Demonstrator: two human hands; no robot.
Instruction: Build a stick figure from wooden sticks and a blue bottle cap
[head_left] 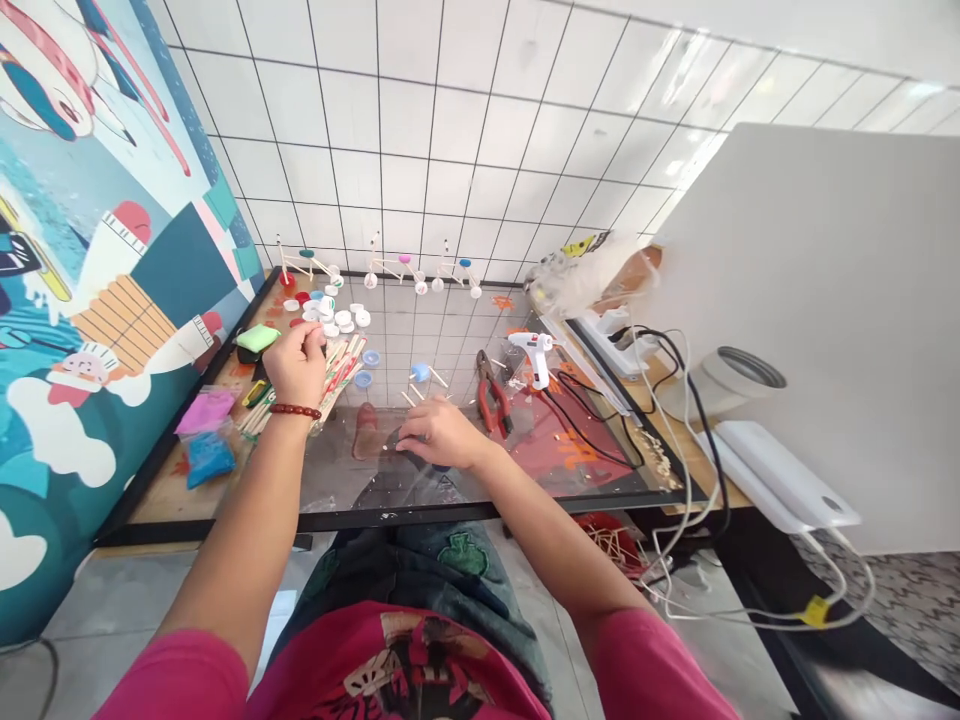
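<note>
My left hand [297, 366], with a red bead bracelet, is curled over the bundle of wooden sticks [341, 368], near the white bottle caps [344, 319]; what its fingers hold, if anything, is hidden. My right hand [435, 432] hovers low over the glass tabletop with thumb and fingers pinched; something tiny and pale shows by the fingertips, too small to name. Just beyond it lie a blue cap [420, 372] and a few short sticks. Two light blue caps [364, 379] sit between my hands.
Three small stick-and-cap models [396, 268] stand along the back edge. Red-handled pliers [493, 395], a white glue gun [535, 357] and black cables are at the right. Bags of pink [206, 410] and blue clay [209, 458] lie at the left. A tiled wall rises behind.
</note>
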